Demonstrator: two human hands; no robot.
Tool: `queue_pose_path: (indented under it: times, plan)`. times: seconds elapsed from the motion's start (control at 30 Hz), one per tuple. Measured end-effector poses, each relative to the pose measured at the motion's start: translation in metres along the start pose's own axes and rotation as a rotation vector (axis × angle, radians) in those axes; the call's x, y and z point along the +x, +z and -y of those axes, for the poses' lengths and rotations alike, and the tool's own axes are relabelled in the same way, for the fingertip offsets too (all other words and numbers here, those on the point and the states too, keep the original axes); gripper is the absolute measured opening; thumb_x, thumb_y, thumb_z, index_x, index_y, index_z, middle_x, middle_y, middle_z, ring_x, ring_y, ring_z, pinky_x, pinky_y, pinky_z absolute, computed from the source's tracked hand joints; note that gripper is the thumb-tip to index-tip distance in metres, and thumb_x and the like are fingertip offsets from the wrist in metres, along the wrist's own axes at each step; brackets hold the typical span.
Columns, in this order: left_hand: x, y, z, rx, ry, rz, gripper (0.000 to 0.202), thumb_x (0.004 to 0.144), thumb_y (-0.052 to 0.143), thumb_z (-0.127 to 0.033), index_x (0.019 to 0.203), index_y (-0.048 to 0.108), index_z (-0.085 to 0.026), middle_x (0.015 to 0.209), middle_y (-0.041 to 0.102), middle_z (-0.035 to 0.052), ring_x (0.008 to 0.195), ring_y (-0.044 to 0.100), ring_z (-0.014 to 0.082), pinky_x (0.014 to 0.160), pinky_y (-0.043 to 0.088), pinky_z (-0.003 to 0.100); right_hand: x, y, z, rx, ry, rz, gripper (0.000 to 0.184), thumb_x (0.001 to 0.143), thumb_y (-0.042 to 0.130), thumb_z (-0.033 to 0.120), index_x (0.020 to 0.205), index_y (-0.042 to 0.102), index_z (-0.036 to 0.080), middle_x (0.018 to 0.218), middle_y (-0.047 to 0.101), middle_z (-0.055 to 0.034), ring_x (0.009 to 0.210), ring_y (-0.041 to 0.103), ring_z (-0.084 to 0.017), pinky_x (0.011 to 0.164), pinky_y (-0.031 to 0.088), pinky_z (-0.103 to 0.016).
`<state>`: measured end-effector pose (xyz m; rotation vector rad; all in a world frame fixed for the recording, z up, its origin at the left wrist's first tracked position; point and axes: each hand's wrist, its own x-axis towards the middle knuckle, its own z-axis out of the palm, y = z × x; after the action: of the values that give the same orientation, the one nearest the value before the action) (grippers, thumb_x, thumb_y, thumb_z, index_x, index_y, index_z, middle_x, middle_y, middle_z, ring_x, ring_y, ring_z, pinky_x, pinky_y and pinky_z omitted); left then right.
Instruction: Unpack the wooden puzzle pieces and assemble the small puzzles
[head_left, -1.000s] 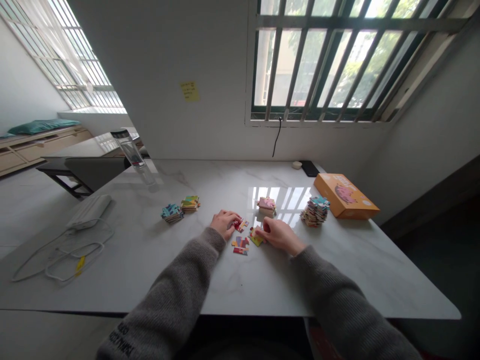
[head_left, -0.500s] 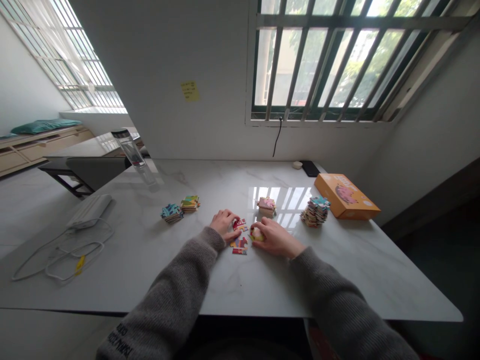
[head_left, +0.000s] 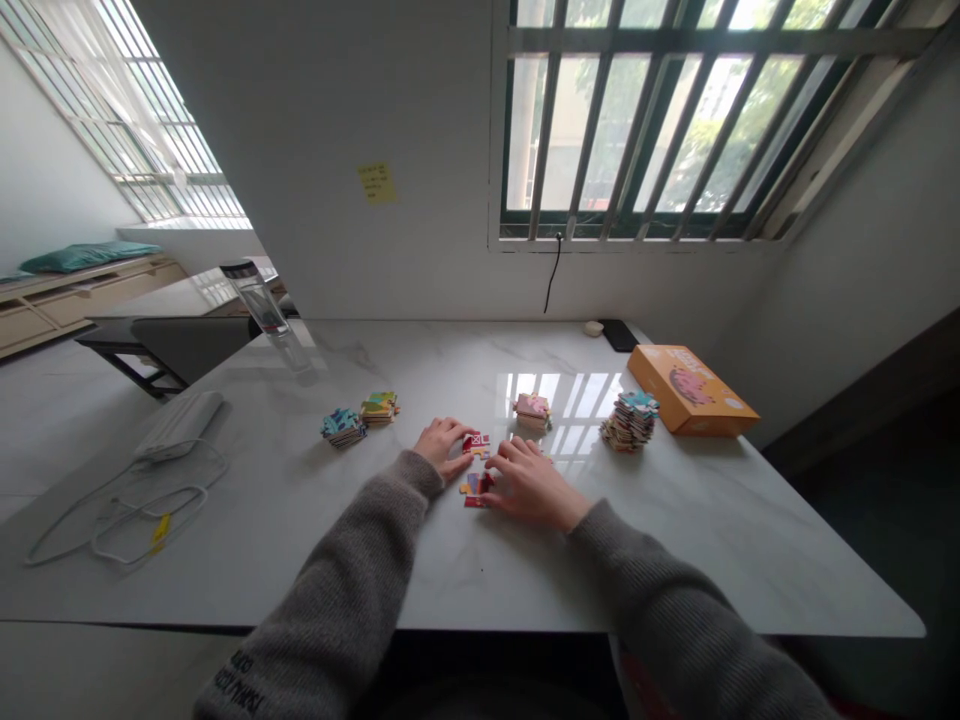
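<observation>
A red puzzle piece (head_left: 477, 441) with a white crossed-door pattern lies flat on the table. My left hand (head_left: 441, 447) pinches its left edge between thumb and fingers. Just below it, nearer to me, is a purple and red puzzle piece (head_left: 475, 489). The fingers of my right hand (head_left: 532, 484) are closed on the right side of this lower piece, covering part of it. A narrow gap shows between the two pieces. A small coloured edge shows behind my right knuckles; the rest of it is hidden.
Stacks of puzzle pieces stand around: blue (head_left: 344, 427) and green (head_left: 380, 407) at left, pink (head_left: 532, 411) behind my right hand, a taller stack (head_left: 631, 420) at right. Beyond are an orange box (head_left: 691, 390), a phone (head_left: 619, 336), a bottle (head_left: 255, 297) and a white cable (head_left: 112, 548).
My right hand has moved left, off the yellow-green piece and onto the lower purple and red piece. My left hand has shifted slightly left, uncovering more of the red piece.
</observation>
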<state>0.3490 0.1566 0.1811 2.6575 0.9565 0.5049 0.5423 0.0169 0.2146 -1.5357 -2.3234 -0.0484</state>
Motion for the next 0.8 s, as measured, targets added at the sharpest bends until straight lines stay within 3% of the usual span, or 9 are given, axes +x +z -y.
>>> queue_pose_path:
  times: [0.1,0.23,0.47,0.6,0.8]
  plan:
    - [-0.001,-0.003,0.003,0.009,-0.011,0.005,0.042,0.081,0.068,-0.037,0.12,0.066,-0.021,0.117,0.062,0.0099,0.109,0.053,0.0293,0.099,0.046,0.044,0.0,0.005,0.007,-0.005,-0.004,0.06,0.047,0.079,0.072,0.063,0.096,0.062,0.021,0.101,0.06,-0.0088,0.094,0.051,-0.026,0.084,0.04,-0.04]
    - [-0.001,-0.004,0.005,0.016,-0.012,0.014,0.038,0.081,0.069,-0.039,0.115,0.068,-0.021,0.115,0.061,0.0098,0.11,0.053,0.0298,0.1,0.045,0.045,0.0,0.007,0.006,0.041,0.039,0.066,0.049,0.077,0.074,0.063,0.094,0.057,0.021,0.102,0.06,-0.0082,0.095,0.05,-0.026,0.082,0.039,-0.038]
    - [-0.001,-0.007,0.002,0.014,-0.022,0.062,0.037,0.08,0.071,-0.04,0.111,0.063,-0.021,0.113,0.062,0.0084,0.107,0.053,0.0291,0.096,0.044,0.044,0.002,0.009,0.003,0.22,0.109,0.069,0.034,0.086,0.071,0.045,0.099,0.051,0.021,0.095,0.065,-0.0054,0.088,0.056,-0.024,0.082,0.037,-0.035]
    - [-0.001,-0.009,0.001,0.006,-0.012,0.092,0.036,0.079,0.073,-0.039,0.109,0.063,-0.023,0.112,0.061,0.0074,0.107,0.053,0.0287,0.095,0.044,0.042,0.003,0.009,-0.003,0.309,0.15,0.033,0.017,0.091,0.064,0.024,0.104,0.053,0.021,0.089,0.067,-0.0011,0.086,0.057,-0.02,0.084,0.035,-0.034]
    - [-0.003,-0.012,-0.006,0.041,-0.058,0.088,0.033,0.078,0.073,-0.036,0.106,0.064,-0.021,0.111,0.062,0.0082,0.107,0.053,0.0288,0.095,0.044,0.042,0.003,0.009,-0.007,0.348,0.203,-0.011,0.022,0.092,0.059,0.016,0.113,0.06,0.023,0.088,0.065,-0.001,0.086,0.056,-0.019,0.082,0.034,-0.032]
